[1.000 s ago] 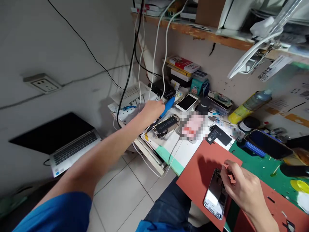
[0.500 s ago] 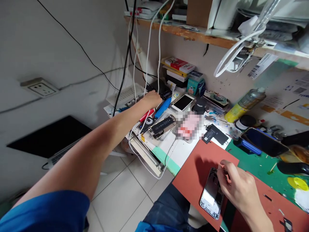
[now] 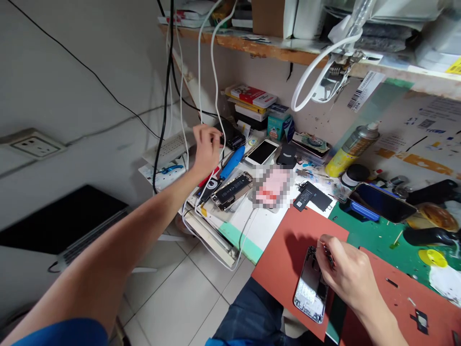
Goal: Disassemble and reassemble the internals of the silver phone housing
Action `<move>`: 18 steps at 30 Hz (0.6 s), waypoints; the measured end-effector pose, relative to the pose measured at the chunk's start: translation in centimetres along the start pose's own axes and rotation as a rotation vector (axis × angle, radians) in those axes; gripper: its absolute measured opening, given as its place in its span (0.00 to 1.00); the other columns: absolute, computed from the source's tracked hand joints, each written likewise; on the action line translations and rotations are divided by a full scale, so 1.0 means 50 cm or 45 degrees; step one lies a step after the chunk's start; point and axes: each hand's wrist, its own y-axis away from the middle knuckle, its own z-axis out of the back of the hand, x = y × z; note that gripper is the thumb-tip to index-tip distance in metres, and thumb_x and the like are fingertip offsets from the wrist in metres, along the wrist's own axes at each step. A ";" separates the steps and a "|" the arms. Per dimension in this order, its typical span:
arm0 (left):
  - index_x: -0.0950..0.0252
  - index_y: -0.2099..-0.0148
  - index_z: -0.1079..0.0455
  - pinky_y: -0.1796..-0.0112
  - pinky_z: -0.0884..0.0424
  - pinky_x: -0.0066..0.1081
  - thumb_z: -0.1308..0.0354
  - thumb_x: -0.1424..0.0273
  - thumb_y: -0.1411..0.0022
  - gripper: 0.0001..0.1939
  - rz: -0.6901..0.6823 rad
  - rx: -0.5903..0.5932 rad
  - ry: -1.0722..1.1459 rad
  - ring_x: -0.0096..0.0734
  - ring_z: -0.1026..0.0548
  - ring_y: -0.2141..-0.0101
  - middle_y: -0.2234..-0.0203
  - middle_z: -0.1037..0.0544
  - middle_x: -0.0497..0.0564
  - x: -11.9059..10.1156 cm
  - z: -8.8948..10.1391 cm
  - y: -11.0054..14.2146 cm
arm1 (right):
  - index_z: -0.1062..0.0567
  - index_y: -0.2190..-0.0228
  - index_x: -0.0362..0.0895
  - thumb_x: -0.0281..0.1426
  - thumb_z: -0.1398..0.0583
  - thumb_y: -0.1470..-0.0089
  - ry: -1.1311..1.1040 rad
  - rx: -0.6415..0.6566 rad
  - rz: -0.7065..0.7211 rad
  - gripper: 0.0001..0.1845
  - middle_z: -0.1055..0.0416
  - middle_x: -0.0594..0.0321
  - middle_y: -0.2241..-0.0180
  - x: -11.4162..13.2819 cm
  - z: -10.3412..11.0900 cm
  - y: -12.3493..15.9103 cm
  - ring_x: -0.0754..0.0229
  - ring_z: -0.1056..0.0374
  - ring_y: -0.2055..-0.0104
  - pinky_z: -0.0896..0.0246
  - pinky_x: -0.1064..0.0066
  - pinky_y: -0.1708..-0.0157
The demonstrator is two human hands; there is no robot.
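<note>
My left hand (image 3: 207, 146) is stretched far out over the left end of the bench, lifted a little, fingers curled in a pinch beside hanging white cables (image 3: 213, 86); what it pinches is hidden. Just below it lie a blue tool (image 3: 232, 162) and an opened phone showing its battery (image 3: 232, 190). My right hand (image 3: 345, 276) rests on the red mat (image 3: 284, 250) near me, fingers closed on the top edge of an opened phone body (image 3: 310, 288) that lies at the mat's front edge.
A white phone (image 3: 262, 151), a loose black battery (image 3: 312, 196), a yellow spray can (image 3: 351, 149) and a dark phone on a blue holder (image 3: 382, 202) crowd the bench. A shelf (image 3: 273, 45) runs overhead. A laptop (image 3: 61, 226) sits low at left.
My left hand has risen from beside the blue tool and drawn back left, curling its fingers by the cables. My right hand stays on the phone body. The view has panned right.
</note>
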 end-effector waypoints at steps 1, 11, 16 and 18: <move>0.56 0.29 0.40 0.52 0.16 0.43 0.60 0.63 0.17 0.21 0.032 -0.023 0.026 0.43 0.24 0.39 0.35 0.33 0.61 0.004 -0.004 0.003 | 0.29 0.59 0.44 0.25 0.44 0.29 0.005 0.000 0.001 0.04 0.37 0.71 0.76 0.000 -0.001 0.000 0.65 0.41 0.77 0.45 0.70 0.73; 0.65 0.37 0.28 0.46 0.20 0.49 0.36 0.58 0.26 0.23 -0.054 0.491 -0.188 0.44 0.21 0.46 0.41 0.23 0.59 0.064 0.002 -0.071 | 0.30 0.59 0.45 0.25 0.44 0.29 0.004 -0.002 -0.001 0.05 0.38 0.72 0.77 0.000 -0.003 -0.001 0.64 0.42 0.78 0.47 0.69 0.74; 0.65 0.37 0.28 0.46 0.20 0.49 0.36 0.58 0.26 0.23 -0.131 0.626 -0.228 0.44 0.21 0.46 0.41 0.23 0.58 0.062 -0.008 -0.077 | 0.31 0.60 0.46 0.23 0.45 0.31 -0.027 0.028 -0.036 0.07 0.36 0.70 0.75 0.007 -0.001 -0.005 0.63 0.40 0.76 0.46 0.69 0.72; 0.64 0.36 0.29 0.46 0.20 0.50 0.36 0.58 0.26 0.23 -0.155 0.642 -0.203 0.44 0.21 0.46 0.41 0.23 0.58 0.061 -0.014 -0.080 | 0.32 0.61 0.46 0.22 0.46 0.32 -0.045 0.044 -0.044 0.08 0.36 0.70 0.75 0.009 0.001 -0.006 0.63 0.41 0.76 0.46 0.69 0.71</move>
